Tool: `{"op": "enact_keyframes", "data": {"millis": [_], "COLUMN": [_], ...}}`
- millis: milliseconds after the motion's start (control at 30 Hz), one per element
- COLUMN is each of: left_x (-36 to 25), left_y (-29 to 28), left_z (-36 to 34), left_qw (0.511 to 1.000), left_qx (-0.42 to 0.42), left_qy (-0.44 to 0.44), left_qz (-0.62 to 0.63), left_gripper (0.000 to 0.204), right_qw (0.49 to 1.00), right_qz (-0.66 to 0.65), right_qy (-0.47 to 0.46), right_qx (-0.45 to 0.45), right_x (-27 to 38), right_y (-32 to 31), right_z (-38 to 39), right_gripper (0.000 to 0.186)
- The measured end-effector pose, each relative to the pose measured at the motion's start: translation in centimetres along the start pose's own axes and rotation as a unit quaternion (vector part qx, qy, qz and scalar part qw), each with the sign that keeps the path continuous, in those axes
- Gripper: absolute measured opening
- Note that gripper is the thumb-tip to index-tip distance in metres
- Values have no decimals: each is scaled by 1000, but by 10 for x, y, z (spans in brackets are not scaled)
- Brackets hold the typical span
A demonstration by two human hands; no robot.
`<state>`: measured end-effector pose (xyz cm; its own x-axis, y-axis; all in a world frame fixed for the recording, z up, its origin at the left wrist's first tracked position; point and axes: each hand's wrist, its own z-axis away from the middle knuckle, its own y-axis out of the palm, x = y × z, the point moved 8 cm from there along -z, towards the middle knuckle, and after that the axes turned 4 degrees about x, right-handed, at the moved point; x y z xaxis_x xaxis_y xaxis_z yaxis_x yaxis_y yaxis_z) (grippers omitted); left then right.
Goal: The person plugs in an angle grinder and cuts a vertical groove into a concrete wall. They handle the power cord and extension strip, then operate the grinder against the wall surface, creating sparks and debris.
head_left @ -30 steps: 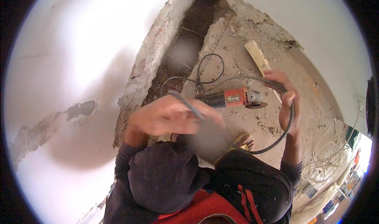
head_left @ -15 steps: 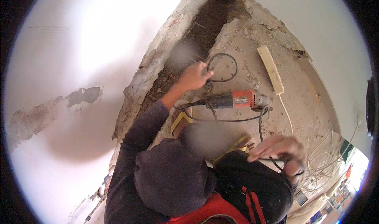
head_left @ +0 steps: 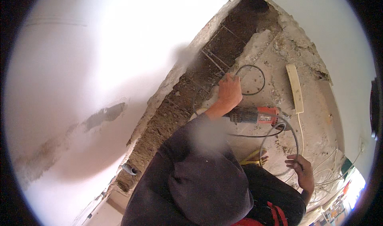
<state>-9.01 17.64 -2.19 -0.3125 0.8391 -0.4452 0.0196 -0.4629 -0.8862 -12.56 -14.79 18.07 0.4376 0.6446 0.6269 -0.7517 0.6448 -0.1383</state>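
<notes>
An angle grinder (head_left: 255, 115) with an orange and dark body lies on the dusty concrete floor. Its black cable (head_left: 257, 72) loops beyond it and curls round to the right. My left hand (head_left: 229, 92) is stretched out to the far loop beside the broken wall channel (head_left: 207, 66), fingers closed on the cable there. My right hand (head_left: 302, 173) is low on the right, curled around the near bend of the same cable. My dark sleeves and trousers fill the lower middle.
A white power strip (head_left: 295, 88) lies beyond the grinder, its white lead running right. A yellow-handled thing (head_left: 251, 159) rests by my knee. A grey pipe end (head_left: 129, 169) sticks from the wall's base. Tangled white cables (head_left: 331, 174) lie at right. Rubble lines the far corner.
My left hand has reached from near my body out to the cable loop by the wall. My right hand has left the grinder and come down to the near cable bend.
</notes>
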Motion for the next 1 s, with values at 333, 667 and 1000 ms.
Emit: {"op": "enact_keyframes", "data": {"millis": [333, 667, 1000], "left_x": [-5, -32, -163], "left_y": [-79, -182, -177], "left_z": [-11, -33, 12], "left_qw": [960, 844, 653], "left_qx": [-36, -75, 116], "left_qy": [74, 81, 247], "left_qz": [268, 525, 706], "left_gripper": [19, 20, 26], "right_qw": [998, 979, 905], "right_qz": [52, 135, 180], "right_qy": [-3, -116, -359], "right_qx": [-33, -103, -138], "right_x": [4, 80, 158], "right_y": [-22, -25, -3], "right_z": [-1, -28, -30], "right_gripper": [45, 37, 45]}}
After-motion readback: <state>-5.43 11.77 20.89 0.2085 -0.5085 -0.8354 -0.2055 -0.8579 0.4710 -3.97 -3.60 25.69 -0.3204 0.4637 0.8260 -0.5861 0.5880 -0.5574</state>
